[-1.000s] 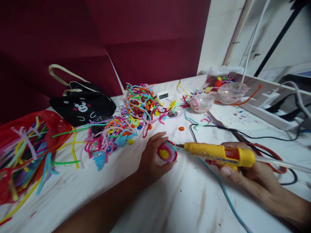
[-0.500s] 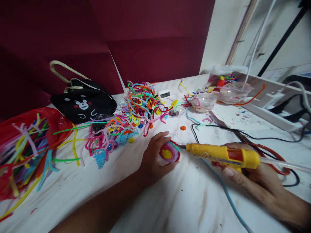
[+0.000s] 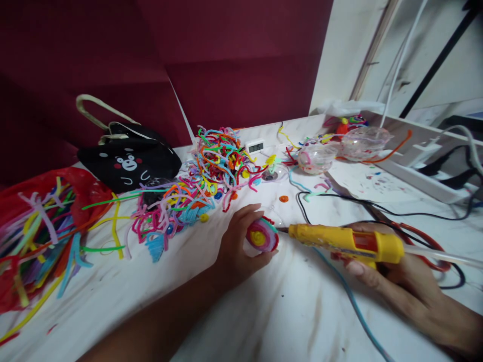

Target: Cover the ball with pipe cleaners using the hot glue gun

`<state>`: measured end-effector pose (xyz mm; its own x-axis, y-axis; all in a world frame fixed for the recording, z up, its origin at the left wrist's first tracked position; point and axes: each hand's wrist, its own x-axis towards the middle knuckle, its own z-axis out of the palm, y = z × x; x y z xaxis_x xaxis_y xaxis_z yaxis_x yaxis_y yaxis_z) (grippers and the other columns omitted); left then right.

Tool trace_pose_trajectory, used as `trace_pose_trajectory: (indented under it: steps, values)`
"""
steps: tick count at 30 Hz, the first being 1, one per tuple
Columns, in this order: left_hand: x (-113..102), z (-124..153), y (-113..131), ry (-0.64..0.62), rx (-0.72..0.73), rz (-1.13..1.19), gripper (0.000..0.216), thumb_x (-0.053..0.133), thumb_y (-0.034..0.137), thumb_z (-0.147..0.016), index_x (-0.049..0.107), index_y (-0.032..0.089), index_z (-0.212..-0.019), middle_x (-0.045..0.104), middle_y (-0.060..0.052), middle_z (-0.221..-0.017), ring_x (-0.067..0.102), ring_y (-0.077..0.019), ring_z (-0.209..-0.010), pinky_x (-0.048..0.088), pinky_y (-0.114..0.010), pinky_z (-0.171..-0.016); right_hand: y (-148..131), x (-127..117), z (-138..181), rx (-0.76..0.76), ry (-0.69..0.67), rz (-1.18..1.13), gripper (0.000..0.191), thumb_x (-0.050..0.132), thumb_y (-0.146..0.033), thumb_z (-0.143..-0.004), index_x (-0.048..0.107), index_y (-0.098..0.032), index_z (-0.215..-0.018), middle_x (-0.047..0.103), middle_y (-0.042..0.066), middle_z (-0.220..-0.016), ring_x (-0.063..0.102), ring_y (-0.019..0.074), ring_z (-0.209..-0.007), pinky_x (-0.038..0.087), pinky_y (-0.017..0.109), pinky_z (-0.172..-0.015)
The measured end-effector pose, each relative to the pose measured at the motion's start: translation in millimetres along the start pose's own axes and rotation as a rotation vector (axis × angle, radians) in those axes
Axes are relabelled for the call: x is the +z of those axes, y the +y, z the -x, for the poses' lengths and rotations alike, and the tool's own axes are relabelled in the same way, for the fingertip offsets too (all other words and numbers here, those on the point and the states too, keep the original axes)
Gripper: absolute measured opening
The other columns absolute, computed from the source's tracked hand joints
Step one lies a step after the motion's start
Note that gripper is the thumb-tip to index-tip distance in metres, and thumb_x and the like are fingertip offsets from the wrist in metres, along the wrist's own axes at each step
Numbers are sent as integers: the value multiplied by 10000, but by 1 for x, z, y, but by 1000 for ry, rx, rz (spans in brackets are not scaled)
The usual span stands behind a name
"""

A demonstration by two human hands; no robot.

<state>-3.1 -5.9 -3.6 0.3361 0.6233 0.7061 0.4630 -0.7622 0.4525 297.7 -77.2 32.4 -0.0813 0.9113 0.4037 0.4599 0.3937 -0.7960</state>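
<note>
Between the thumb and fingers of my left hand (image 3: 236, 249) is a clear plastic ball half (image 3: 277, 217), with coils of pipe cleaner (image 3: 258, 237) in yellow, pink, lilac, green and red on it. My right hand (image 3: 405, 286) grips a yellow hot glue gun (image 3: 332, 239), a glue stick (image 3: 441, 253) jutting from its back. The gun's nozzle points left, close to the coil's right edge; whether it touches, I cannot tell. A small orange coil (image 3: 284, 199) lies on the table just beyond. Orange-handled scissors (image 3: 426, 246) rest behind my right hand.
A heap of pipe-cleaner pieces (image 3: 221, 156) spreads across the back. To the left are a red bag of pipe cleaners (image 3: 90, 193) and a black bag (image 3: 130, 158). Clear plastic bowls (image 3: 317, 160), a white tray (image 3: 426, 178) and a black cord (image 3: 415, 216) occupy the right.
My left hand has shifted very slightly left with the coiled piece. The glue gun stays almost where it was, its nozzle still beside the coil's edge.
</note>
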Motion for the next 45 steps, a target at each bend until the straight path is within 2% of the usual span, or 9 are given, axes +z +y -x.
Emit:
trace_pose_trajectory:
  steps: [5, 10, 15, 19, 23, 29, 35, 39, 45]
  values:
    - [-1, -1, 3, -15, -41, -5, 752, 878, 213, -814, 570, 304, -1494, 711, -135, -1509, 725, -380, -1390, 651, -528, -1166, 5, -2, 3, -39, -4, 2, 261, 823, -480, -929, 757, -467, -1181, 841, -22, -988, 818, 256, -758, 738, 331, -709]
    - [0, 0, 3, -7, -58, 15, 720, 888, 260, -816, 601, 299, -1476, 726, -127, -1503, 727, -387, -1386, 649, -527, -1172, 10, 0, 3, -61, 10, 25, 221, 844, -505, -901, 793, -438, -1105, 851, -7, -1040, 811, 268, -759, 747, 408, -783]
    - [2, 0, 5, -22, -38, 43, 753, 890, 239, -811, 593, 327, -1496, 723, -117, -1509, 729, -383, -1385, 655, -527, -1165, 2, 0, 0, 9, -5, 28, 117, 800, -461, -924, 796, -376, -1005, 851, 15, -978, 831, 272, -837, 736, 368, -802]
    - [2, 1, 4, -19, -41, 49, 756, 902, 251, -806, 596, 314, -1495, 723, -124, -1508, 726, -388, -1390, 651, -522, -1170, -7, 0, -4, -54, 46, 59, 147, 795, -463, -896, 769, -394, -1023, 828, 8, -901, 804, 279, -736, 726, 385, -678]
    - [1, 1, 2, -10, -70, 49, 757, 908, 266, -808, 589, 317, -1494, 719, -125, -1509, 712, -396, -1409, 640, -533, -1183, -7, 1, -4, -81, 48, 81, 138, 775, -468, -901, 754, -385, -1010, 811, 20, -869, 796, 291, -745, 733, 407, -709]
    - [1, 1, 1, -5, -77, 59, 750, 916, 297, -821, 588, 315, -1495, 716, -126, -1508, 708, -390, -1408, 636, -534, -1186, -3, -1, -2, -122, 38, 73, 109, 802, -397, -909, 754, -425, -1003, 809, -24, -942, 782, 256, -740, 731, 377, -723]
    - [2, 2, 2, -9, -69, 55, 767, 925, 284, -804, 590, 316, -1494, 719, -126, -1502, 714, -397, -1403, 645, -536, -1173, -7, 0, -5, -145, 29, 107, 157, 772, -460, -942, 713, -483, -1086, 779, -16, -932, 775, 262, -752, 729, 355, -683]
    - [2, 3, 3, -15, -48, 69, 765, 934, 286, -802, 603, 308, -1491, 717, -131, -1514, 717, -390, -1402, 645, -541, -1173, -6, 2, -3, -141, 32, 70, 233, 805, -417, -918, 711, -460, -1127, 765, -12, -973, 790, 266, -800, 734, 363, -711]
    - [0, 2, 3, -36, -81, 47, 761, 928, 307, -806, 597, 309, -1492, 724, -125, -1508, 709, -403, -1410, 644, -535, -1175, -1, 1, 0, -136, 10, 47, 185, 788, -356, -912, 733, -438, -1069, 804, -31, -1046, 795, 251, -810, 731, 371, -744]
